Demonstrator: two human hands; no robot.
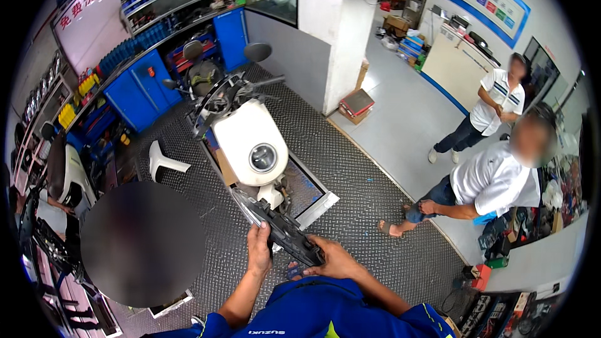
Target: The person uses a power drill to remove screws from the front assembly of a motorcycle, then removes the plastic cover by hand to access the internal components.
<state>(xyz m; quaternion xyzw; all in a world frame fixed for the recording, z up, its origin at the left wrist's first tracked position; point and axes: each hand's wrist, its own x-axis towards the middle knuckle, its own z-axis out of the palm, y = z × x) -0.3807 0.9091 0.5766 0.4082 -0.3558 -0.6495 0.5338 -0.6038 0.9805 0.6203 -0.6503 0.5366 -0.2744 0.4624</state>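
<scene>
In front of my body I hold a long black motorcycle part (283, 230) with a pale grey edge along its far left end. Its exact kind cannot be made out. My left hand (258, 247) is closed on its left side, thumb up against the edge. At the near right end, my right hand (335, 258) has its fingers wrapped round the part. Just beyond stands a motorcycle without a seat, showing a white fuel tank (250, 133) with a round dark cap (263, 158). The far end of the part overlaps the motorcycle's rear in view.
A white fairing panel (164, 161) lies on the patterned metal floor at left. The motorcycle stands over a metal lift platform (318, 209). Two people in white shirts (494, 178) are at right, one seated. Blue cabinets (144, 87) line the back left. A blurred disc hides the lower left.
</scene>
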